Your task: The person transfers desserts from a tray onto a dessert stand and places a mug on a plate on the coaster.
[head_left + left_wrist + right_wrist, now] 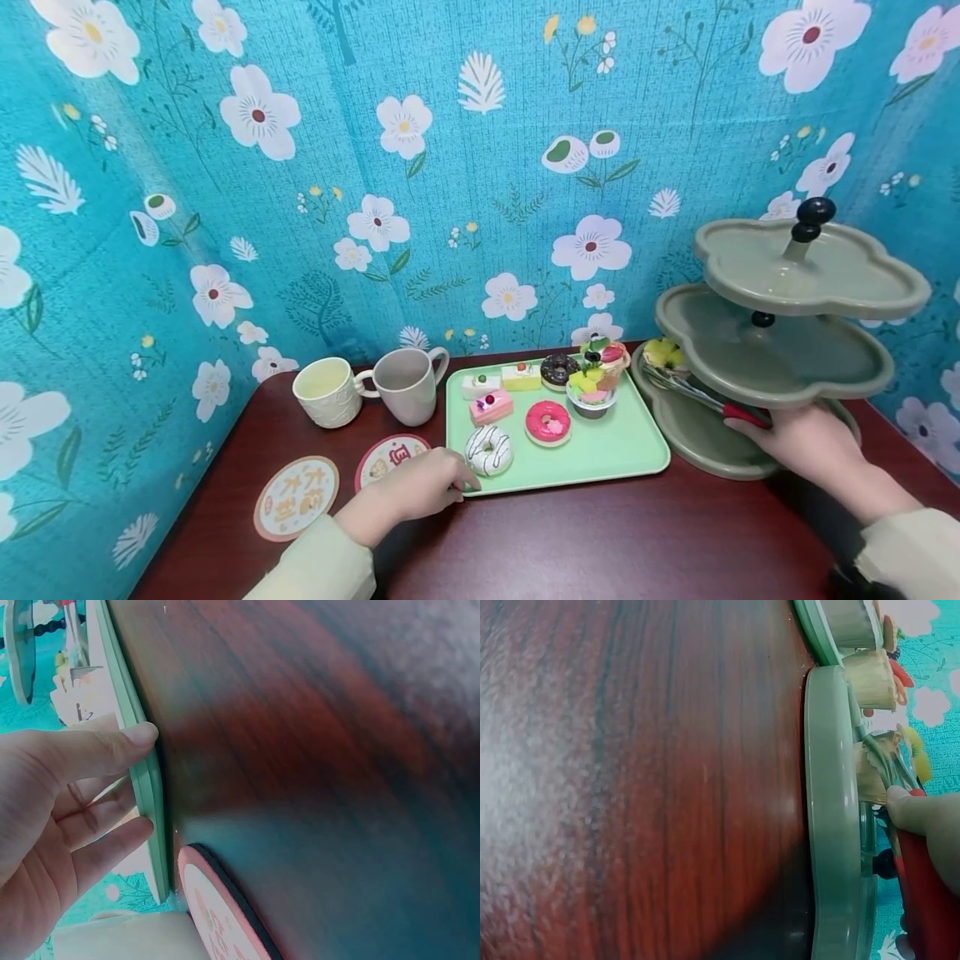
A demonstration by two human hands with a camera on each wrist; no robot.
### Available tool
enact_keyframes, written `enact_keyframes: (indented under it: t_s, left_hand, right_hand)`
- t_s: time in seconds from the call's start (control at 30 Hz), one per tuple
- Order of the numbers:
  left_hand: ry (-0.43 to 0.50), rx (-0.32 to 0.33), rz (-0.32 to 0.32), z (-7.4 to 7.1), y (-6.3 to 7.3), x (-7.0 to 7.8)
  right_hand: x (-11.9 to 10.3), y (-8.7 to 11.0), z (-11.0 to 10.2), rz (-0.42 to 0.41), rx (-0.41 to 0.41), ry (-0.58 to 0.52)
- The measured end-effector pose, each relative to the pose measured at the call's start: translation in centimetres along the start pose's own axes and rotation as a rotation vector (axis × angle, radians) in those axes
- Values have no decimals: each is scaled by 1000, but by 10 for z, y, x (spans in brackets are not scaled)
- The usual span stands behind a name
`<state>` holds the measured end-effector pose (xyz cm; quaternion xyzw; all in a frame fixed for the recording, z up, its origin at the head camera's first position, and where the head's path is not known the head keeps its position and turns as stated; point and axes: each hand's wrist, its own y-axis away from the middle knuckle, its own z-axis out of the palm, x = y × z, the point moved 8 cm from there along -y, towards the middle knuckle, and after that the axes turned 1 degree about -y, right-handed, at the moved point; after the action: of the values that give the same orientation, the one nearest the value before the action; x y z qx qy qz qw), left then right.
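Tart (663,352) at the lowest tier (701,446), right of frame
Right grip (810,442) clamped on red-handled tongs (745,416), their tips beside the tart; whether they pinch it, I cannot tell; left grip (427,487) pinches the tray (600,457) by its near corner, lower centre; by my reading, one piece is nearly placed; three doughnuts (538,432), three cake slices (491,409) and two cup desserts (591,404) remain on the tray.
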<state>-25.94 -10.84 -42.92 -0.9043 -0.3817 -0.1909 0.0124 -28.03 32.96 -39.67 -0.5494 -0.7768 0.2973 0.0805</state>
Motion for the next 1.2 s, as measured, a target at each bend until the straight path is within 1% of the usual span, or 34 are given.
enact_keyframes:
  t_s: [0.27,0.47,0.8,1.07,1.2]
  left_hand:
    - [-10,3,1,0,0,1]
    - [11,-7,-11,-1,0,2]
    - [16,-11,-7,-1,-1,1]
    - [24,-12,-18,-1,1,1]
    - [18,-6,-12,-2,1,2]
  right_hand:
    - [0,-1,-1,4,-11,15]
    - [0,1,0,13,-20,9]
    - [9,10,3,80,-71,13]
    - [10,14,3,99,-98,15]
    - [12,17,3,142,-133,2]
